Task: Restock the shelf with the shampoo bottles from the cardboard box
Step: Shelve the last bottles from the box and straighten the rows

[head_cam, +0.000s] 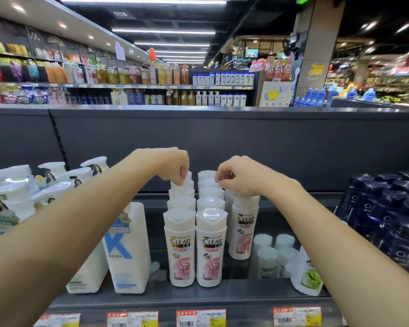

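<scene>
Bright ceiling strip lights [142,1], glare on bottle caps [211,214], blurred, bowed edges.

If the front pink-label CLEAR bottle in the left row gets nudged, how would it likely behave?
The front pink-label bottle is tall on a narrow base, so it would probably tip rather than slide. Its glossy plastic looks rigid and somewhat slippery. Leaning back, it would likely meet the bottle behind, since the row stands packed close.

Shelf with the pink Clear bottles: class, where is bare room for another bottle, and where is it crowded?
Bare shelf lies right of the lone pink Clear bottle, behind the small white-capped bottles. Another gap separates the Kono bottle from the two crowded pink rows.
</scene>
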